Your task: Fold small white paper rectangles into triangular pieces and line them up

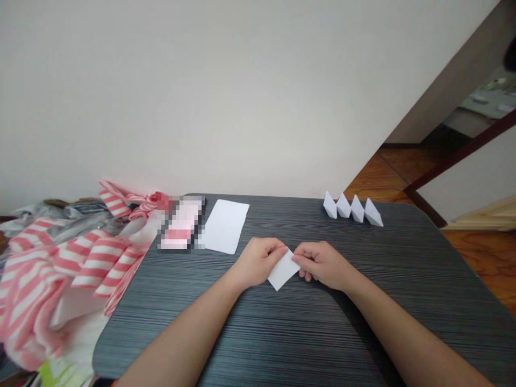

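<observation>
A small white piece of paper [282,271] is pinched between both hands just above the dark striped table [282,333]. My left hand [260,260] grips its upper left edge with curled fingers. My right hand [322,263] pinches its right corner, fingers closed. The paper tilts, one corner pointing down toward me.
Several folded white paper triangles [352,208] stand in a row at the table's far right. A stack of white paper sheets [226,226] lies at the far middle, beside a blurred pink item [181,224]. Red-and-white striped cloth [72,269] is heaped at the left. A doorway opens at the right.
</observation>
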